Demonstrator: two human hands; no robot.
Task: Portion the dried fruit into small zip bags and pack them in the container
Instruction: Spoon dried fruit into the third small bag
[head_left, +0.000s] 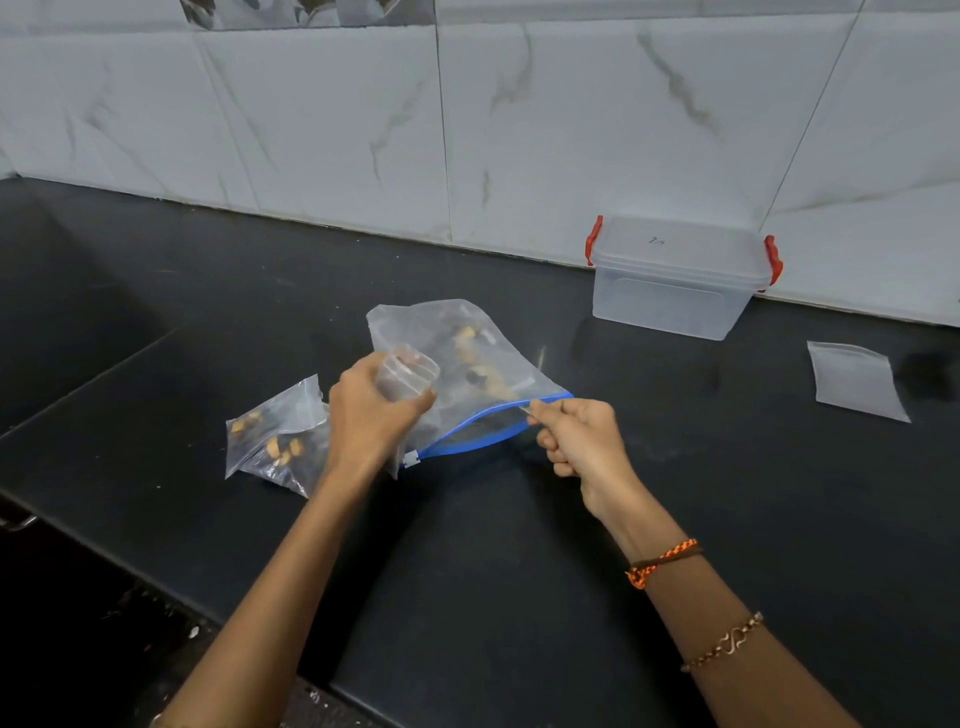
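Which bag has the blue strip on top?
The big bag between the hands. The filled small bag and the empty small bag have no blue.

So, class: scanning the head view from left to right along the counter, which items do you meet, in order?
Small filled zip bag → left hand holding a clear cup → large blue-zip bag → right hand → lidded container → empty small bag.

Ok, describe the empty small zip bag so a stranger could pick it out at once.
Find the lidded clear container with red clips against the tiled wall. On the black counter to its right lies the small zip bag, flat. Unlike the other bags, it holds no fruit and nobody touches it.
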